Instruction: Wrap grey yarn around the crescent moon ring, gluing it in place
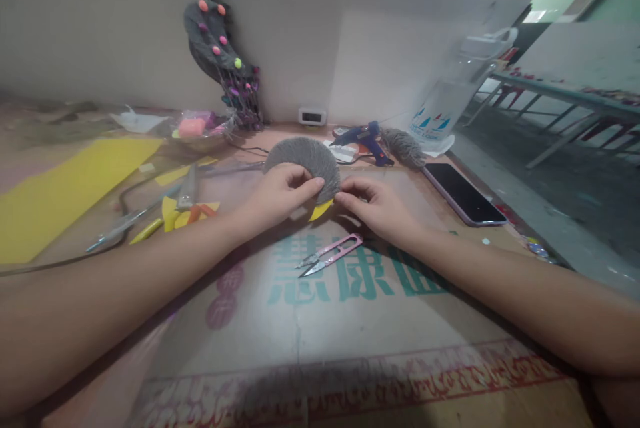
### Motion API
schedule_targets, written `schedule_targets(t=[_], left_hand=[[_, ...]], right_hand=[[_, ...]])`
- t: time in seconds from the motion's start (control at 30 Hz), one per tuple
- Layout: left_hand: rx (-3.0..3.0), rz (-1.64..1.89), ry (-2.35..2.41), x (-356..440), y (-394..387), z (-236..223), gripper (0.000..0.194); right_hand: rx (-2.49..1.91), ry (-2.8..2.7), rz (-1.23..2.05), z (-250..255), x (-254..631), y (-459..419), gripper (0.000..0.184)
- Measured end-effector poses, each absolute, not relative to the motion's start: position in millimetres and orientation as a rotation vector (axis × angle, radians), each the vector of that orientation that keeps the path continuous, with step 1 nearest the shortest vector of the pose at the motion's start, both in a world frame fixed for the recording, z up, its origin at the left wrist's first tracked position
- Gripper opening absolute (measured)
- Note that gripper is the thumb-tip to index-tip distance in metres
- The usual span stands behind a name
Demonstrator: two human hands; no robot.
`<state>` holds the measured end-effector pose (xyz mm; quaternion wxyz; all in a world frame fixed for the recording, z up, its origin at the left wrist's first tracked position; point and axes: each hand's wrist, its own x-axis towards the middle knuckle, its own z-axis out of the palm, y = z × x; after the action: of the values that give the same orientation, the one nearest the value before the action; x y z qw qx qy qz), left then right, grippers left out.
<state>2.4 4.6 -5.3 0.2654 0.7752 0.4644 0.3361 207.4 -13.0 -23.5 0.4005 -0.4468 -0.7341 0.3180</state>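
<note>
Left hand [280,196] and right hand [373,205] both pinch the grey yarn fan [305,160] at its lower edge — held upright over the cardboard sheet [350,321], a yellow piece [321,210] beneath it. Pink thread snips [330,255] lie just below; phone [463,193] to the right

The yarn fan [304,156] sits between the left hand [277,196] and the right hand [376,205]. The snips [329,255] lie on the cardboard [320,321] in front of them. The glue gun [367,140] lies behind, and the phone [463,193] lies to the right.
</note>
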Motion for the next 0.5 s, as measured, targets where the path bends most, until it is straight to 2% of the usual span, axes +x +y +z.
schedule_targets(t=[0.5], left_hand=[[2.107, 0.972, 1.293, 0.4, 6.6, -4.4, 0.039]], right_hand=[[-1.088, -1.664, 0.779, -24.0, 208.9, -12.7, 0.022]])
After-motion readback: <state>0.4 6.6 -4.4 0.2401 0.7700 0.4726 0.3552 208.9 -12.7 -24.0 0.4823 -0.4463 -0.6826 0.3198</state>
